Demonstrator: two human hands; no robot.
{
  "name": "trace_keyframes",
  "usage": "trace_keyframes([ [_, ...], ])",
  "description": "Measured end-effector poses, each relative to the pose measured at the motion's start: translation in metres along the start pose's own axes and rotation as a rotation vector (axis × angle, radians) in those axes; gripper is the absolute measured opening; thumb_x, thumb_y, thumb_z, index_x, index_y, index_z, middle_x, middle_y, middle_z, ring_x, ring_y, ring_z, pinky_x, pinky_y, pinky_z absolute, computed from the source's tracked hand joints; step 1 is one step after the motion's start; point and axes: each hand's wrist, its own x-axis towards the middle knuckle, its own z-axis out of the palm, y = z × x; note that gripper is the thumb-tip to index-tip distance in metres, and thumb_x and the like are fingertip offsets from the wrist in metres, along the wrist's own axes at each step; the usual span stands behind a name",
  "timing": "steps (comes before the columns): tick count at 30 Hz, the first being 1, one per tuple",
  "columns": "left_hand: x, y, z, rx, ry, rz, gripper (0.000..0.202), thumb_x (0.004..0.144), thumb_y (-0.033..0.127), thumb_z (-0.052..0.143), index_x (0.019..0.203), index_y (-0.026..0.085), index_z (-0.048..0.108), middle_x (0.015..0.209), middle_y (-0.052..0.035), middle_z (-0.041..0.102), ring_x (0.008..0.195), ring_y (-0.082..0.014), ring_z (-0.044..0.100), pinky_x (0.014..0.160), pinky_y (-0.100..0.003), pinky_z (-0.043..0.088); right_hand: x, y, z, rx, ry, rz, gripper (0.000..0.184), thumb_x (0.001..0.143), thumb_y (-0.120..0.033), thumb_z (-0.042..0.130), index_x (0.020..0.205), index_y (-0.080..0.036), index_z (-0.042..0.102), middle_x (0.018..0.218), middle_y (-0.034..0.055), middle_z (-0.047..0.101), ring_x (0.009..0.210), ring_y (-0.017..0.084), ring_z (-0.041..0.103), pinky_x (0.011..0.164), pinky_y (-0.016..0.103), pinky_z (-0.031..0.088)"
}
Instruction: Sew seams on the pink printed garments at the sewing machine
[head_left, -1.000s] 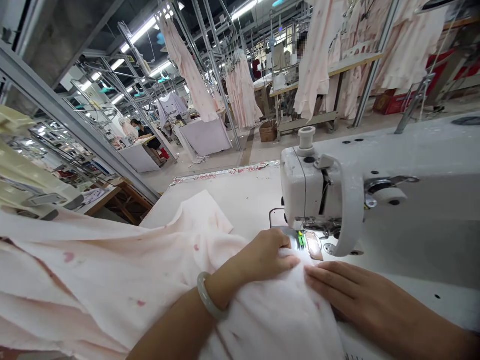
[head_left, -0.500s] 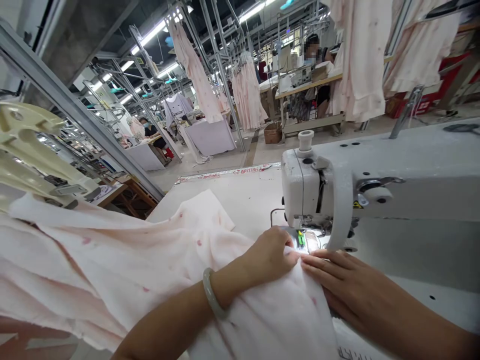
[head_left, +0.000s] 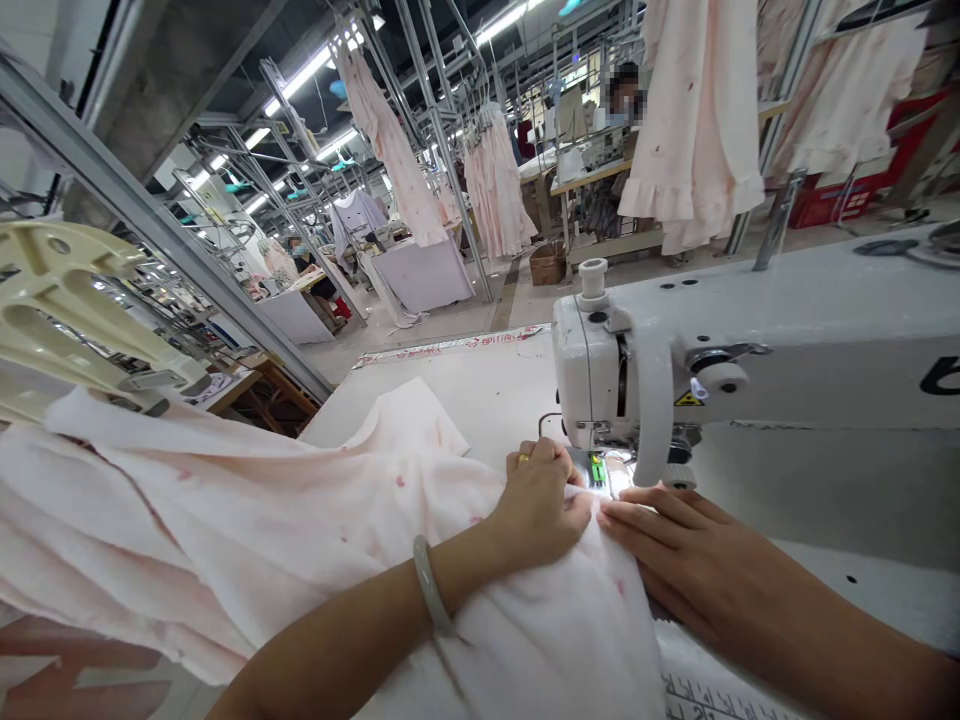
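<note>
Both hands nudged fabric (head_left: 315,540) closer to sewing machine (head_left: 675,370), left hand (head_left: 540,505) pinching it, right hand (head_left: 667,560) flat, yellow warning label (head_left: 685,399) unreadable.

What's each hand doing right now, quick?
Left hand: closed, bunching the pink fabric just before the sewing machine needle.
Right hand: open, fingers flat, pressing the fabric down on the table.

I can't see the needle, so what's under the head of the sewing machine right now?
Under the sewing machine head, the edge of the pink fabric lies lit, pressed by the left hand and right hand. The needle is hidden.
</note>
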Motion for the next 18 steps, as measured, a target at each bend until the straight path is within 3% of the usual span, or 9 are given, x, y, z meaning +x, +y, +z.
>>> trace_keyframes([
  [7, 0.022, -0.005, 0.0, 0.005, -0.036, 0.044, 0.009, 0.09, 0.022, 0.064, 0.083, 0.022, 0.059, 0.104, -0.0053, 0.057, 0.12, -0.027, 0.051, 0.112, -0.044, 0.041, -0.006, 0.014, 0.001, -0.166, -0.034, -0.044, 0.036, 0.11, -0.017, 0.035, 0.125, -0.015, 0.068, 0.116, 0.0096, 0.078, 0.103, 0.023, 0.07, 0.099, 0.042, 0.039],
  [12, 0.031, -0.011, 0.002, 0.057, 0.007, 0.065, 0.005, 0.091, 0.022, 0.062, 0.086, 0.022, 0.061, 0.102, -0.0063, 0.057, 0.118, -0.0275, 0.051, 0.107, -0.042, 0.044, -0.004, 0.019, 0.0, -0.166, -0.053, -0.04, 0.038, 0.109, -0.021, 0.038, 0.139, -0.021, 0.063, 0.109, 0.0049, 0.079, 0.097, 0.021, 0.072, 0.098, 0.041, 0.039],
  [18, 0.033, -0.014, 0.006, 0.059, 0.026, 0.071, 0.004, 0.09, 0.023, 0.063, 0.086, 0.022, 0.062, 0.105, -0.0065, 0.058, 0.117, -0.0277, 0.051, 0.107, -0.042, 0.044, -0.004, 0.018, 0.001, -0.112, -0.07, 0.013, 0.035, 0.11, -0.025, 0.042, 0.136, -0.022, 0.065, 0.116, 0.006, 0.078, 0.096, 0.022, 0.073, 0.095, 0.041, 0.039],
])
